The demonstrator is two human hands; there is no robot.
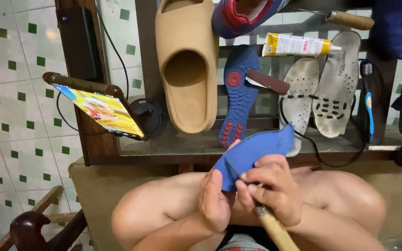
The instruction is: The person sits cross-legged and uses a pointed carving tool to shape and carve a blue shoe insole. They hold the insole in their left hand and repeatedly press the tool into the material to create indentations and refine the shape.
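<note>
Person's sitting with bare knees up, and both hands are busy right over the lap. The left hand (216, 201) is wrapped around the lower end of a blue insole (253, 154), fingers curled shut on it so it sticks up and to the right. The right hand (275, 189) is closed tight on a wooden-handled awl (267, 218), with the thin metal tip touching the blue insole near its lower edge.

Behind that there's a low glass-topped desk (164, 145) with stuff on it: a tan foam slide (188, 65), a blue shoe sole (238, 95), two white perforated insoles (324, 90), a yellow-and-white glue tube (296, 45) and a toothbrush (367, 100). A phone (99, 109) sits propped on a stand at the left, screen lit.
</note>
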